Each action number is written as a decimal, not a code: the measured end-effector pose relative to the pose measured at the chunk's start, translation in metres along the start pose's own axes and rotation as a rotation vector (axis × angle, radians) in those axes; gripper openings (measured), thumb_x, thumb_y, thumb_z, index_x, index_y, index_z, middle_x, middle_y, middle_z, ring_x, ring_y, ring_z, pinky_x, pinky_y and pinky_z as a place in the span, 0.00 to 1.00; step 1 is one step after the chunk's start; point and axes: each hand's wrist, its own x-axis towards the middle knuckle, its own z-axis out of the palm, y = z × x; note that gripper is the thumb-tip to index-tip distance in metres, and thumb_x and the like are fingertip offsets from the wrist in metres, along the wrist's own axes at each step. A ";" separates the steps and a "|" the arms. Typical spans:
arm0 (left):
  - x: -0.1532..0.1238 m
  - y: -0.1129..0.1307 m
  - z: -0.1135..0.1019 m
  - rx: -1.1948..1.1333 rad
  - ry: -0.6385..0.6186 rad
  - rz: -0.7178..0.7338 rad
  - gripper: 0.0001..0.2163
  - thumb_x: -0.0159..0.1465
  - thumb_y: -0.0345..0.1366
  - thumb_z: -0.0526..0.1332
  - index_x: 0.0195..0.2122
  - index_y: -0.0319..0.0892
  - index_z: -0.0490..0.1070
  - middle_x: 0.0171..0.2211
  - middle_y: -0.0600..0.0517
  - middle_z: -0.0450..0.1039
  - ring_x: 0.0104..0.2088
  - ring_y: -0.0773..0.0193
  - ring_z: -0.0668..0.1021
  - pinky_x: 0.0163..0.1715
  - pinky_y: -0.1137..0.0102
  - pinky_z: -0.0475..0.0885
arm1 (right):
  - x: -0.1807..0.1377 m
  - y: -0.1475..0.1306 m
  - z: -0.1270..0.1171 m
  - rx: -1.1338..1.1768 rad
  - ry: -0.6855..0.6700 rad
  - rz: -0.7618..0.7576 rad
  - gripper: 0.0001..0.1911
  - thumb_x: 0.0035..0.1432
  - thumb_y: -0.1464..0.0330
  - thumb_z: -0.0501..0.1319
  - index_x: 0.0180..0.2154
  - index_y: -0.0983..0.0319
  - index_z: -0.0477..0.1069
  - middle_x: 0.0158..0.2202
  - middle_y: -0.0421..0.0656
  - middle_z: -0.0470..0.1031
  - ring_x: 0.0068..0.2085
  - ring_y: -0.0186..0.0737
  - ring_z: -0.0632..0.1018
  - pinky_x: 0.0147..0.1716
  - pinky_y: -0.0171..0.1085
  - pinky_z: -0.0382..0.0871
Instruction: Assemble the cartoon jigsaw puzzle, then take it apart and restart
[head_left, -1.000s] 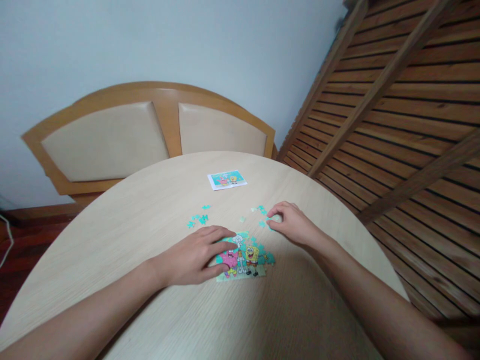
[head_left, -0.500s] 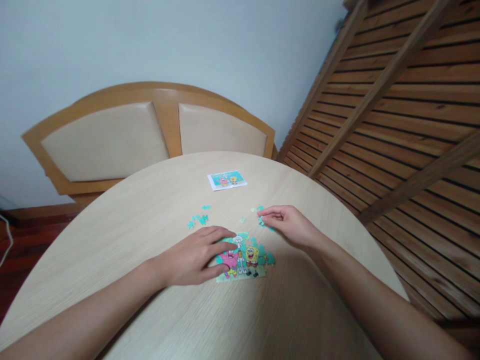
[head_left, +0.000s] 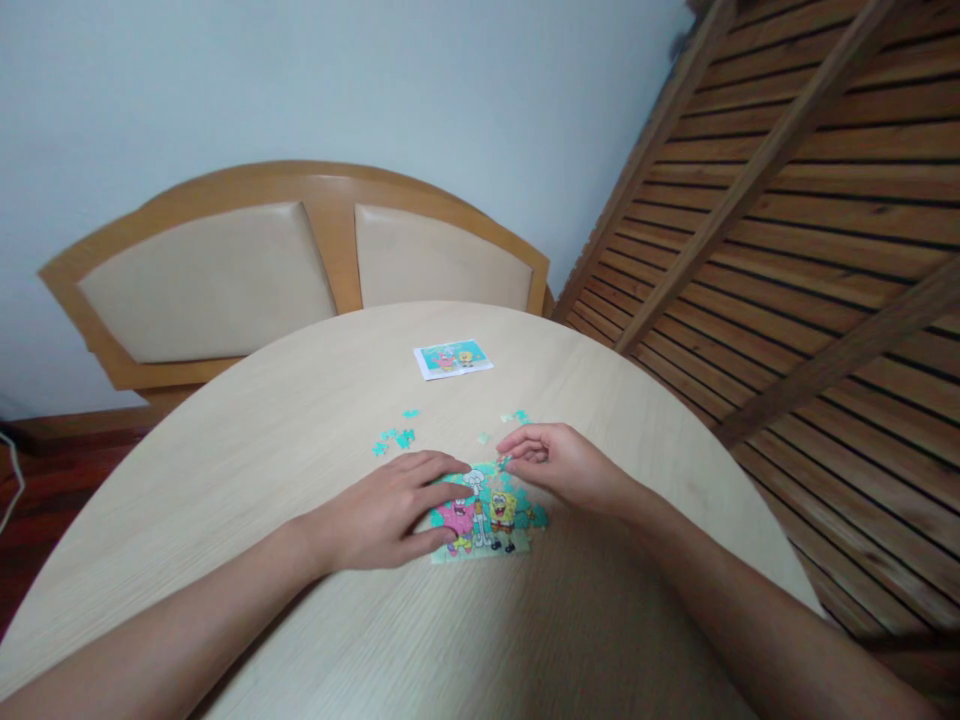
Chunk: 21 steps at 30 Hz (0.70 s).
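Note:
A partly joined jigsaw puzzle with a pink, a pale and a yellow cartoon figure lies on the table. My left hand rests with fingers spread over its left side, covering part of the pink figure. At the puzzle's upper right edge, my right hand pinches a small teal puzzle piece between thumb and fingers. Whether that piece touches the joined part cannot be made out. Loose teal pieces lie beyond my left hand, and a few more pieces lie beyond my right fingers.
A picture card with the same figures lies farther back on the round wooden table. Behind the table stands a padded wooden backrest against the wall. Slatted wood panelling slopes along the right.
My right hand has moved left and slightly nearer, carrying the teal puzzle piece from the loose pieces to the puzzle's upper edge. My left hand has stayed on the puzzle.

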 end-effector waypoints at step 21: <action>0.000 -0.001 0.000 -0.028 0.026 0.015 0.20 0.69 0.39 0.61 0.62 0.47 0.66 0.59 0.43 0.69 0.58 0.50 0.72 0.59 0.53 0.70 | -0.002 -0.008 0.004 -0.405 -0.054 -0.229 0.05 0.62 0.67 0.66 0.37 0.59 0.81 0.37 0.41 0.83 0.41 0.40 0.81 0.45 0.37 0.72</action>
